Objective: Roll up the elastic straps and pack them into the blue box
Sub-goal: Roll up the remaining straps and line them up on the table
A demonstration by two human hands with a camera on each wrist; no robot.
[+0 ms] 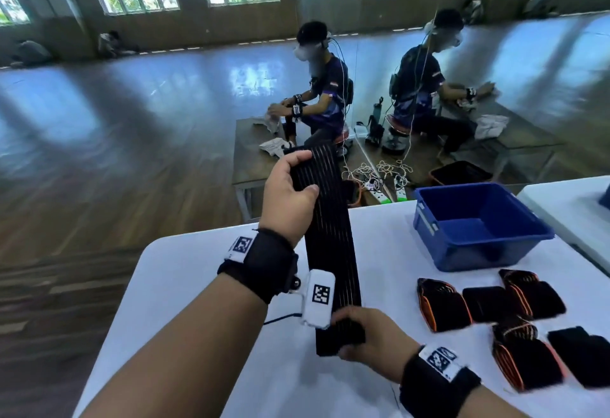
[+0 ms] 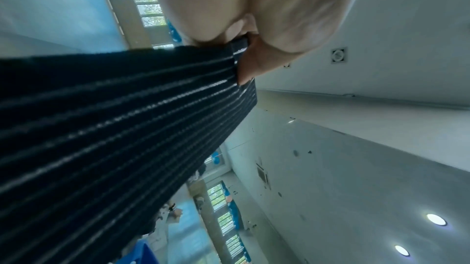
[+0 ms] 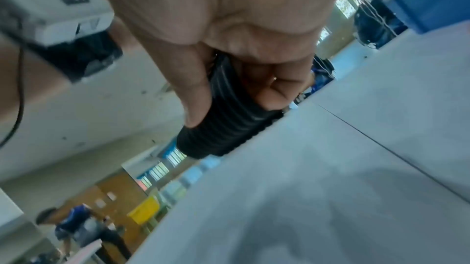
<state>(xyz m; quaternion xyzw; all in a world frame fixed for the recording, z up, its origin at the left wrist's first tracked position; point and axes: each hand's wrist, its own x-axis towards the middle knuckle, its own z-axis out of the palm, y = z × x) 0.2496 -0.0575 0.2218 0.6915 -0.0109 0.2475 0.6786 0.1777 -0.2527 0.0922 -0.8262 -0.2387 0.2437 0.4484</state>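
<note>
A long black ribbed elastic strap (image 1: 330,236) is stretched out above the white table (image 1: 204,312). My left hand (image 1: 290,196) grips its far end, fingers curled over the edge; the left wrist view shows the same strap (image 2: 114,127) pinched at its end. My right hand (image 1: 369,335) holds the near end, thumb on top; the right wrist view shows that end (image 3: 226,127) between thumb and fingers. The blue box (image 1: 478,229) stands empty at the right back of the table. Several folded black and orange straps (image 1: 442,305) lie in front of it.
A second white table (image 1: 567,206) adjoins on the right. Beyond the table's far edge is a wooden floor with a mirror wall, a low table, cables and a seated person (image 1: 320,87).
</note>
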